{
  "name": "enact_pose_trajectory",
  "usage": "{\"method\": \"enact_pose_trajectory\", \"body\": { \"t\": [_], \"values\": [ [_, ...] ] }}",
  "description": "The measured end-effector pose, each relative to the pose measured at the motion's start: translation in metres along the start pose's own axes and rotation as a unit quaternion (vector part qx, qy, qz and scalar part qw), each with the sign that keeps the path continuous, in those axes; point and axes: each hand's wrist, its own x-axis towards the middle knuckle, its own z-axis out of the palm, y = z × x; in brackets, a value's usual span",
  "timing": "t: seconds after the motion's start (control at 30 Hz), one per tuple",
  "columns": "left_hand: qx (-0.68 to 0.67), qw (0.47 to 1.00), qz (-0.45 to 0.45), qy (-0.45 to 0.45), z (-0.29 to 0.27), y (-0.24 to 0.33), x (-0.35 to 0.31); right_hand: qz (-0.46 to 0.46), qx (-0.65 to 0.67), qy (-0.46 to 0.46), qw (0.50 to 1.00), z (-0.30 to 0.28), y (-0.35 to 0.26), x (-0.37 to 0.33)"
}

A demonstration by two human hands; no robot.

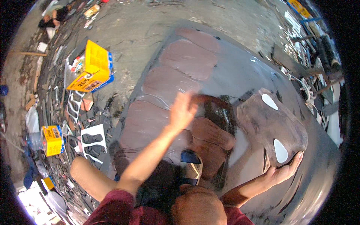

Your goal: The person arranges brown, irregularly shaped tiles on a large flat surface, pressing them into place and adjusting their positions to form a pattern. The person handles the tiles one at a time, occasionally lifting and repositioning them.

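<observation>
A wide dark board or sheet (243, 56) lies in front of me. Overlapping rounded brown flat pieces (187, 56) run along its left part. My left hand (182, 110), slightly blurred, hovers over or touches these pieces with fingers stretched out and nothing visible in it. At the right, my right hand (287, 171) grips the near edge of a curved brown flat piece (258, 116) bearing two white teardrop shapes (280, 151). More brown pieces (212, 138) lie between my hands, beside a dark glossy patch (215, 108).
A yellow open box (92, 67) with scraps inside stands at the left, with a smaller yellow box (53, 140) nearer. White cut-out sheets (93, 140) and dark offcuts litter the left floor. Bars and scraps (322, 71) crowd the far right. My bare knees flank the near side.
</observation>
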Motion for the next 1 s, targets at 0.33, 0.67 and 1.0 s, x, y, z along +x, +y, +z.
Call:
{"method": "enact_pose_trajectory", "body": {
  "t": [0.33, 0.67, 1.0],
  "values": [
    [-0.039, 0.938, 0.325, -0.112, -0.047, 0.116, 0.026, 0.161, 0.086, -0.02, 0.983, 0.052, 0.022, -0.061],
    [-0.525, 0.85, 0.012, -0.043, -0.047, 0.122, 0.071, 0.106, 0.131, -0.288, 0.943, 0.043, 0.048, -0.016],
    [-0.21, 0.938, -0.246, -0.124, 0.064, -0.064, 0.016, 0.07, -0.117, -0.399, 0.907, 0.089, 0.193, -0.046]
  ]
}}
